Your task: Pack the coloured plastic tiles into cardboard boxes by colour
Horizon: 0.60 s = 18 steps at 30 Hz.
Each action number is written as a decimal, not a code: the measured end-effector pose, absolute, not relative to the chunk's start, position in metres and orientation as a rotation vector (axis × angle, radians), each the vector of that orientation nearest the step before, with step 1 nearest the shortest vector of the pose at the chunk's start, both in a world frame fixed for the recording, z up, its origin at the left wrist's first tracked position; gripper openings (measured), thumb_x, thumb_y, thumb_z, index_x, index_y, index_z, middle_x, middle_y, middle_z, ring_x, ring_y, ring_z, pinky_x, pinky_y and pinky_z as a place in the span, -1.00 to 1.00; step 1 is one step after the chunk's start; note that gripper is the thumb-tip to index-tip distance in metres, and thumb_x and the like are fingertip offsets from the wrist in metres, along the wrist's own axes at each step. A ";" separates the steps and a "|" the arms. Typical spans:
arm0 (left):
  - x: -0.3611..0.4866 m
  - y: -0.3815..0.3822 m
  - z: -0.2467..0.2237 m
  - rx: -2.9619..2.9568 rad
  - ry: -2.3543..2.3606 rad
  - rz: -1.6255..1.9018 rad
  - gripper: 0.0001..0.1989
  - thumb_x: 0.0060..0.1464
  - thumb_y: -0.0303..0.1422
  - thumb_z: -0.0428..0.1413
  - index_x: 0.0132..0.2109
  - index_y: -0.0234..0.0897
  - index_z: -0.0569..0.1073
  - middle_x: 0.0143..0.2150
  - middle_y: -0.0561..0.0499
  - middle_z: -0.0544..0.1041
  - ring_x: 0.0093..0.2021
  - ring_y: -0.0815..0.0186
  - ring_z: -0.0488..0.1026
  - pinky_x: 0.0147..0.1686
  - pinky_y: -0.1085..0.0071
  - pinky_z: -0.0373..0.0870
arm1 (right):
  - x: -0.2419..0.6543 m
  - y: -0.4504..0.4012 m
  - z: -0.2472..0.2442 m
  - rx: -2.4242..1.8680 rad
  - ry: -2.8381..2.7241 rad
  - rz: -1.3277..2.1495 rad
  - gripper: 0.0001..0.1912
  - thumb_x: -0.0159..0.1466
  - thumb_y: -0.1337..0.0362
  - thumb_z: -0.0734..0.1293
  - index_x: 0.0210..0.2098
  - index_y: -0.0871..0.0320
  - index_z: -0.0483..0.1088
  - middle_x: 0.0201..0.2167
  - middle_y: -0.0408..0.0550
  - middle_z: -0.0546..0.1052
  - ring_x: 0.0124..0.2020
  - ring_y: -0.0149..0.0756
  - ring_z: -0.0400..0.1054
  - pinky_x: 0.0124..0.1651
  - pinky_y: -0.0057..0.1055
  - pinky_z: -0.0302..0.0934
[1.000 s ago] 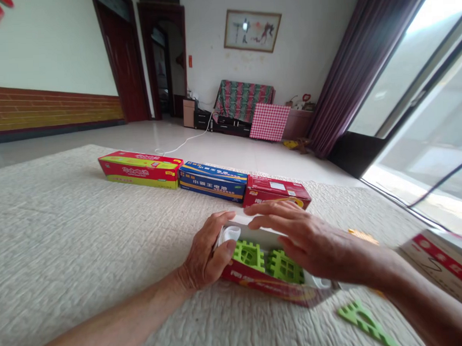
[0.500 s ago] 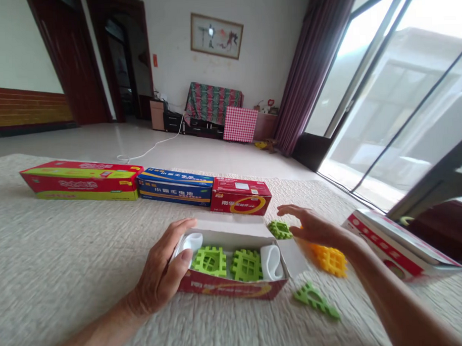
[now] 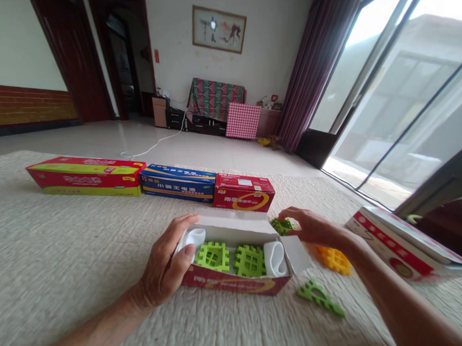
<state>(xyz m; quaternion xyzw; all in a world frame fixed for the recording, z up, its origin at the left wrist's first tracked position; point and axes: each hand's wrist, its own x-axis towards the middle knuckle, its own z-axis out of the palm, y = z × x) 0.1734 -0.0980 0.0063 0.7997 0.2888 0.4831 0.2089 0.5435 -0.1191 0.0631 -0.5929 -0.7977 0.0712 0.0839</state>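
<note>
My left hand (image 3: 171, 261) grips the left end of an open red cardboard box (image 3: 235, 286), with the thumb over its near rim. Two light green lattice building blocks, a left one (image 3: 213, 257) and a right one (image 3: 249, 260), lie inside between rolls of white material (image 3: 275, 260). Beyond the box's right end, my right hand (image 3: 312, 225) has its fingers curved around a green building block (image 3: 282, 226) on the quilted cover. A green triangular block (image 3: 320, 297) and an orange lattice block (image 3: 335, 260) lie nearer, by my right forearm.
In a row behind the open box stand a red and yellow-green box (image 3: 89, 178), a blue box (image 3: 178, 184) and a closed red box (image 3: 244, 192). A white and red carton (image 3: 408, 245) is at the right. The box's white end flap (image 3: 297, 254) sticks out.
My right hand has lowered and its fingers have closed in around the green block beyond the box. My left hand stays on the box. The view has shifted slightly.
</note>
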 end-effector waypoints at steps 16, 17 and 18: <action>0.176 -0.099 0.008 2.239 0.799 1.373 -0.60 0.19 -0.27 -0.13 0.11 -0.30 0.32 0.14 -0.15 0.36 0.16 0.11 0.28 0.17 0.18 0.19 | 0.486 -0.156 0.122 -1.324 -1.959 0.406 -0.57 0.17 0.27 0.33 0.03 0.05 0.23 -0.09 -0.01 0.39 -0.14 -0.26 0.37 -0.11 -0.26 0.36; 0.176 -0.099 0.008 2.244 0.801 1.368 -0.60 0.19 -0.27 -0.13 0.11 -0.30 0.32 0.14 -0.15 0.36 0.17 0.10 0.27 0.17 0.17 0.19 | 0.479 -0.159 0.124 -1.317 -1.935 0.458 -0.58 0.18 0.26 0.32 0.03 0.04 0.21 -0.15 -0.04 0.42 -0.18 -0.28 0.38 -0.17 -0.30 0.37; 0.176 -0.099 0.008 2.245 0.806 1.369 -0.60 0.19 -0.27 -0.14 0.11 -0.30 0.32 0.14 -0.16 0.36 0.17 0.10 0.27 0.17 0.16 0.19 | 0.471 -0.163 0.125 -1.315 -1.929 0.496 -0.61 0.19 0.24 0.32 0.00 0.04 0.22 -0.22 -0.07 0.44 -0.22 -0.30 0.39 -0.24 -0.34 0.37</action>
